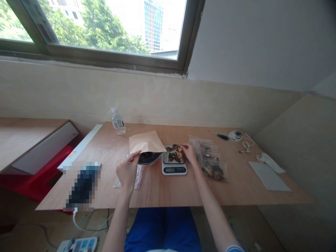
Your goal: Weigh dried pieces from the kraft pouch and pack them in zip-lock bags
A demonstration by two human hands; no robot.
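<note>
My left hand (128, 171) grips the open mouth of a brown paper pouch (146, 142), which lies tilted on the wooden table (162, 189) with dark contents showing inside. My right hand (189, 152) is pinched over the dark and tan dried pieces (173, 153) piled on a small white kitchen scale (174, 169); what its fingertips hold is too small to make out. The scale sits right of the pouch, between my two hands.
Clear zip bags of dried pieces (213, 164) lie right of the scale, and an empty clear bag (138, 176) lies under my left hand. A water bottle (118, 121), screwdriver (219, 135), tape roll (235, 135) and grey sheet (269, 176) rest further out. A blurred-out object (82, 187) lies at the left.
</note>
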